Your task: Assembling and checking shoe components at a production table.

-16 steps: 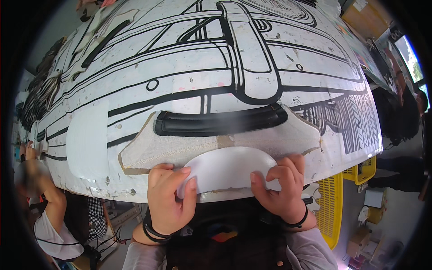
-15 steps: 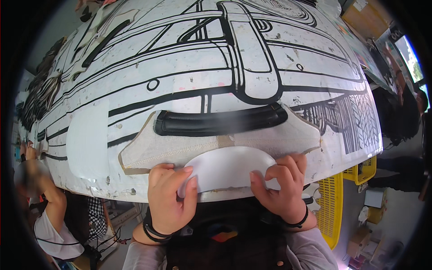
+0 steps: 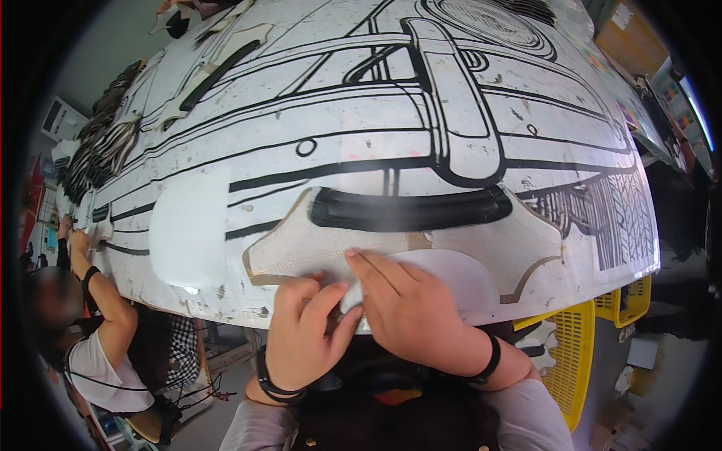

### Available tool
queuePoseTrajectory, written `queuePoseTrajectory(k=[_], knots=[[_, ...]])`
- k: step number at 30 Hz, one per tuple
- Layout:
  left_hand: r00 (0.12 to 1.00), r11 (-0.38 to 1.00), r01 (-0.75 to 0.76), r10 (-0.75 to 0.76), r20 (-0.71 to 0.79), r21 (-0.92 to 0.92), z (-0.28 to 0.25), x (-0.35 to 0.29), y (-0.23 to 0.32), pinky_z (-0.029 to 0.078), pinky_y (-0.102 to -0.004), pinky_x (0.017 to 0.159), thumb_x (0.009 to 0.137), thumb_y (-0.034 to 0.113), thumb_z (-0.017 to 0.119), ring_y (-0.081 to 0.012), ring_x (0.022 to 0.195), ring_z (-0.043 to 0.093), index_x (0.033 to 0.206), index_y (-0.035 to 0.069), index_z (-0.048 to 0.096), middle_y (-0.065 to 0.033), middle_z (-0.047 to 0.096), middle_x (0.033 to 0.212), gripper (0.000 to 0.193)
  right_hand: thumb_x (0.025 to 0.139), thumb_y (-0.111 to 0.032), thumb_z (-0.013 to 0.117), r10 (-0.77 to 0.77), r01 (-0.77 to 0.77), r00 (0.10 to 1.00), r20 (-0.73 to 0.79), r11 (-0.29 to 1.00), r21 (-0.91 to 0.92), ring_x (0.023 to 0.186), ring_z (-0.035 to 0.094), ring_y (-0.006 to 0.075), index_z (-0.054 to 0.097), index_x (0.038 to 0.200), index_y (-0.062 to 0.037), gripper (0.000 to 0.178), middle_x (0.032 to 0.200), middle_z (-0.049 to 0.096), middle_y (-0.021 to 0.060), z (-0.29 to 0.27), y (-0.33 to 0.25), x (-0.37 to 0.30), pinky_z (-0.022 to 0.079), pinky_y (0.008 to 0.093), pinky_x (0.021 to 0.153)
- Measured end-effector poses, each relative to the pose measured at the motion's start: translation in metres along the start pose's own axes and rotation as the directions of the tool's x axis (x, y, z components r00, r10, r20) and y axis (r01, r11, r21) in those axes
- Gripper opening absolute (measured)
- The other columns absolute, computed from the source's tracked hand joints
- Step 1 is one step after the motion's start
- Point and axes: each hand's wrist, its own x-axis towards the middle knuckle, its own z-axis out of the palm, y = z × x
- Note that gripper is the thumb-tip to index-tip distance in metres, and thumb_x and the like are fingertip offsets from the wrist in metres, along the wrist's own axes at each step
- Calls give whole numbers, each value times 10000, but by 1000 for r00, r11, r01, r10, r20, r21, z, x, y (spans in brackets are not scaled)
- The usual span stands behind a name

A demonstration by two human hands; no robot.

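A smooth white sheet with a rounded far edge (image 3: 466, 279) lies at the table's near edge, over the lower part of a beige fabric panel (image 3: 519, 233). A padded black leather-like strip (image 3: 410, 210) runs along the panel's far edge. My left hand (image 3: 307, 327) pinches the sheet's left end between thumb and fingers. My right hand (image 3: 414, 301) lies across the sheet, fingers stretched out and close together, their tips at the panel's stitched line beside the left hand. It hides the sheet's middle.
The white table (image 3: 338, 169) bears black line drawings. A white rectangular patch (image 3: 188, 229) is at left, with stacked dark pieces (image 3: 98, 150) beyond and another strip-edged panel (image 3: 222, 75) farther back. A yellow crate (image 3: 568, 368) stands below right. A co-worker's arm (image 3: 113, 301) reaches in at left.
My right hand has moved left from the sheet's right end to beside my left hand, its fingers straightening. The left hand still pinches the left end. The view has shifted, so the table appears farther right.
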Motion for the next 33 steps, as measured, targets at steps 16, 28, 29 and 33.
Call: queuePoseTrajectory(k=[16,28,29,33], knots=[[864,891,-450,417,283,58,-35,10,-34,550,-376,785,676,50,725,-262,855,659,885,17,679,-75,650,895,216,806,-134,718,137,-146,985,105,986,83,672,610,236,613,974,-70,209,959,548,73,-5,1,7,489,331,568],[804,796,-588,557,210,142,-27,6,-43,579,-351,747,690,53,748,-218,792,650,744,25,645,-59,631,784,119,751,-130,747,122,-120,988,90,992,-30,675,607,222,584,920,-79,240,936,536,58,0,-4,9,483,314,549],[812,806,-577,547,206,133,-27,6,-43,579,-352,748,686,57,744,-219,791,649,749,26,648,-60,630,784,119,747,-132,748,110,-108,990,89,994,-29,682,609,218,582,917,-77,244,937,536,57,-1,-4,8,484,310,551],[828,831,-546,517,216,107,-28,8,-42,579,-358,751,672,73,729,-225,787,647,767,25,655,-62,627,786,130,760,-145,737,76,-73,992,102,997,-29,694,606,215,573,927,-78,244,948,539,64,-1,-1,5,480,307,562]])
